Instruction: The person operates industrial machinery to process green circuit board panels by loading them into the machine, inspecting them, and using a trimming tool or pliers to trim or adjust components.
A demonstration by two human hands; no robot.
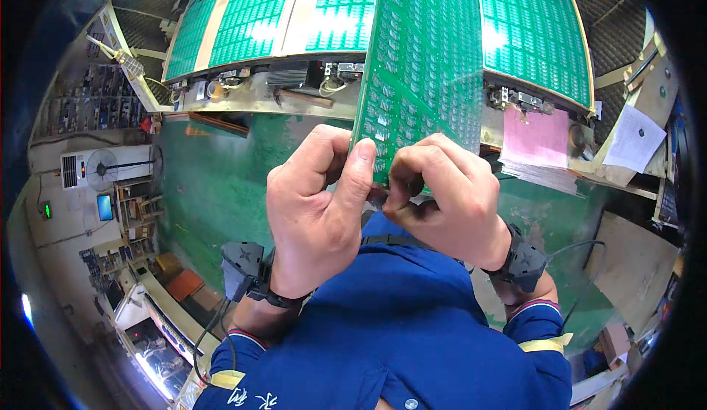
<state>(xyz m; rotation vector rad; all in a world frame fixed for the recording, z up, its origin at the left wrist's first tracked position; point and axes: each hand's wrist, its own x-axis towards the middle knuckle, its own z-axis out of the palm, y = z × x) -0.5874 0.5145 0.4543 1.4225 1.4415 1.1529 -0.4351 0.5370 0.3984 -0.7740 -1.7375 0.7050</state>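
A tall green circuit board panel (427, 64), covered in rows of small repeated patterns, stands tilted up in front of me. My left hand (317, 196) is closed on its lower left edge, the thumb lying along the near face. Curled in a tight pinch, my right hand (445, 193) is at the panel's bottom edge, close to the left thumb. Whatever lies between those right fingertips is hidden. Both wrists wear a dark strapped device, the left one (247, 270) and the right one (521, 259).
Beyond the panel, a machine bed carries more green circuit boards (526, 34) with metal clamps along its front edge. Pink sheets (534, 137) lie at its right. A white paper (635, 139) is farther right. To the left stand a fan (103, 168) and shelves above a green floor (210, 189).
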